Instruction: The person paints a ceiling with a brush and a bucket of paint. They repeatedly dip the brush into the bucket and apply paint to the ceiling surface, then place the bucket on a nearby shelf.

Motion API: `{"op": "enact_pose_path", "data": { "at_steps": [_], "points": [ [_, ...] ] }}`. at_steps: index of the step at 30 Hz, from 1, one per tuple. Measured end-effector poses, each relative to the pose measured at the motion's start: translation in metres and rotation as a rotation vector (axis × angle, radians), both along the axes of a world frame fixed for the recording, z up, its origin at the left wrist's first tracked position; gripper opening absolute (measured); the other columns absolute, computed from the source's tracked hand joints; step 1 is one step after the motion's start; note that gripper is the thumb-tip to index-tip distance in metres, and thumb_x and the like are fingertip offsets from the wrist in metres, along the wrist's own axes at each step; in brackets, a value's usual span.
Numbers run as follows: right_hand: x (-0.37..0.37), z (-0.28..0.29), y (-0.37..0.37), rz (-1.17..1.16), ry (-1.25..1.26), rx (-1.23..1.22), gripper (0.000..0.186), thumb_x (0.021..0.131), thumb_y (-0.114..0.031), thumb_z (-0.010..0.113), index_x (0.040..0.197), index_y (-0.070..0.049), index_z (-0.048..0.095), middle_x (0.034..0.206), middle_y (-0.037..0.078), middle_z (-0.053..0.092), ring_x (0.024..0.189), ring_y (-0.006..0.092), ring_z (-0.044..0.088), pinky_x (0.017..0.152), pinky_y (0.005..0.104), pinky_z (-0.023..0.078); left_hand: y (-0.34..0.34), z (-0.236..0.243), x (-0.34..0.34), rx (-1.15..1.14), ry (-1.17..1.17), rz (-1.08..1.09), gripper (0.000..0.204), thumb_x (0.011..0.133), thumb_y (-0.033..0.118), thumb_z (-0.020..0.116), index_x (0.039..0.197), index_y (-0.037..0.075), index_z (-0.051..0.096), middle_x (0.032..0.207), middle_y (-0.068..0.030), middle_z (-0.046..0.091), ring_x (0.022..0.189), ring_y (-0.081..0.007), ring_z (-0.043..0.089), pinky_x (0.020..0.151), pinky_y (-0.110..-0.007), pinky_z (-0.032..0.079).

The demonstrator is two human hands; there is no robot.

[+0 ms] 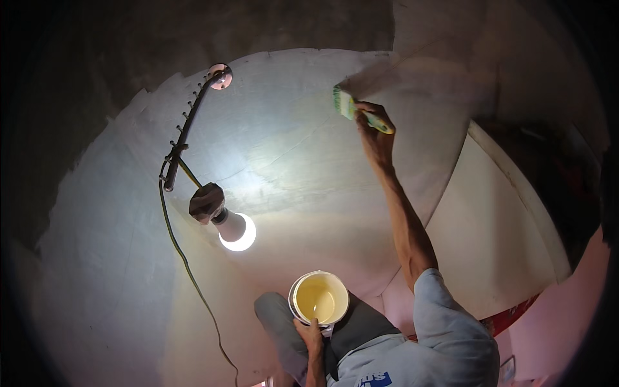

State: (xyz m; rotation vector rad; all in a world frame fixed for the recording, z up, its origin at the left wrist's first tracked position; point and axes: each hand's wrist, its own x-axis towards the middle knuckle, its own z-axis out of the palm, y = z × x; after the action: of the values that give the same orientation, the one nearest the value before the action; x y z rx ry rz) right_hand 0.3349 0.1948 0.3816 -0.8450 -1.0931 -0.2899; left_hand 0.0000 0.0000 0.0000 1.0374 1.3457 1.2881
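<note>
My right arm is stretched up to the wall, and my right hand [374, 126] is closed around the yellow-green handle of a flat paintbrush [344, 102]. The brush's green-tipped bristles point left, at or close to the wall; whether they touch it I cannot tell. Low in the middle, my left hand [311, 335] grips the near side of a white bucket [342, 284], its thumb over the rim. Pale yellowish liquid [317, 300] lies inside. The bucket sits at my legs, above grey trousers [284, 329].
Left of the brush, a metal hook rail [187, 129] is fixed to the wall. A lit bulb [238, 235] hangs from it, and a cord [190, 274] trails down. A pale panel [490, 219] juts out at right. Darker grey wall [129, 51] borders the lighter area.
</note>
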Motion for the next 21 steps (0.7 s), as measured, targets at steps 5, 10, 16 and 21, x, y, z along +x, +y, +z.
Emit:
{"op": "enact_pose_path", "data": {
  "at_steps": [5, 10, 16, 21],
  "points": [
    [0.070, 0.009, -0.047, -0.050, 0.255, -0.086, 0.016, 0.092, -0.011, 0.068, 0.107, -0.005, 0.069, 0.100, 0.001, 0.067, 0.084, 0.0084, 0.064, 0.065, 0.0240, 0.052, -0.012, 0.000, 0.012, 0.000, -0.080, 0.010, 0.035, 0.076, -0.001, 0.060, 0.109, -0.005, 0.048, 0.101, -0.0147, 0.059, 0.091, -0.0221, 0.059, 0.086, -0.034, 0.048],
    [0.108, 0.002, -0.057, -0.470, 0.097, 0.084, 0.017, 0.088, 0.002, 0.065, 0.103, -0.007, 0.068, 0.102, 0.006, 0.066, 0.095, 0.0205, 0.065, 0.084, 0.0340, 0.052, -0.005, -0.004, 0.006, -0.008, -0.030, 0.001, 0.035, 0.075, 0.001, 0.061, 0.107, -0.007, 0.049, 0.099, -0.0158, 0.058, 0.090, -0.0236, 0.057, 0.085, -0.034, 0.047],
    [0.033, -0.026, -0.024, -0.615, -0.141, -0.015, 0.025, 0.077, 0.002, 0.072, 0.095, -0.015, 0.071, 0.107, 0.005, 0.061, 0.092, 0.0236, 0.065, 0.074, 0.0354, 0.055, -0.003, 0.006, 0.003, -0.018, 0.044, -0.024, 0.035, 0.076, 0.003, 0.062, 0.107, -0.007, 0.049, 0.100, -0.0172, 0.059, 0.092, -0.0249, 0.058, 0.088, -0.036, 0.046],
    [-0.038, -0.035, 0.005, -0.349, -0.216, -0.083, 0.023, 0.080, 0.000, 0.073, 0.097, -0.015, 0.071, 0.103, 0.007, 0.062, 0.088, 0.0222, 0.066, 0.068, 0.0358, 0.055, -0.002, 0.005, 0.002, -0.007, 0.023, -0.017, 0.034, 0.076, 0.003, 0.062, 0.106, -0.007, 0.049, 0.099, -0.0168, 0.060, 0.091, -0.0244, 0.058, 0.088, -0.036, 0.046]
  ]
}}
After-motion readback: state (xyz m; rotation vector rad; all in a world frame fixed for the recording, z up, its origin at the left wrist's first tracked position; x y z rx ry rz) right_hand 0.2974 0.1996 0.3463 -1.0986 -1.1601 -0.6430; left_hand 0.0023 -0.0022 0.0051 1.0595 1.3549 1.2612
